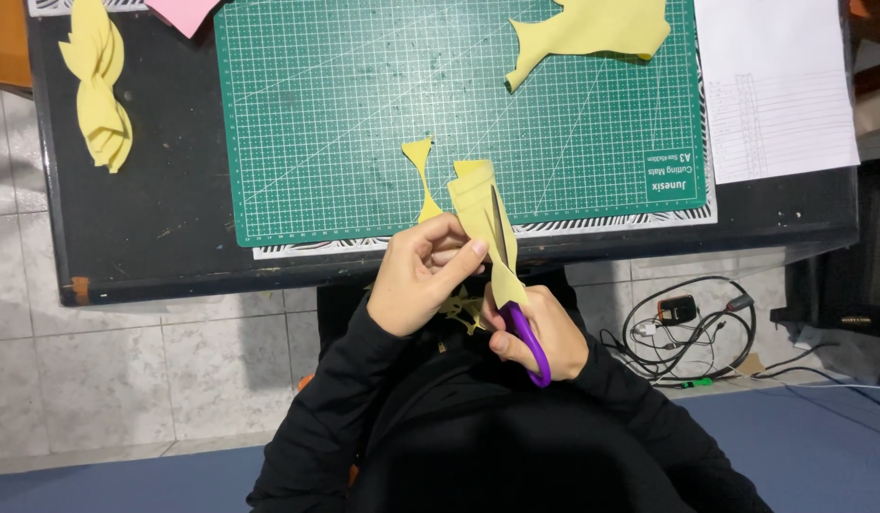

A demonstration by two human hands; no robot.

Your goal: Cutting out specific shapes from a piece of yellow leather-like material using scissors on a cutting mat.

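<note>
Scissors (516, 304) sit gripped in your right hand (539, 334); your left hand (423, 275) pinches the yellow paper (480, 211) steady for cutting.

Above the green cutting mat (364, 114), a pink sheet (181, 13) and a yellow cutout (592, 28) run off the top edge. Below the mat, the right hand (539, 332) hides most of the purple scissor handles (533, 350).

Matt yellow paper strip (482, 214), glossy purple plastic scissors (527, 342) with metal blades, matt rubbery green cutting mat (364, 104), scuffed dark table (136, 228).
</note>
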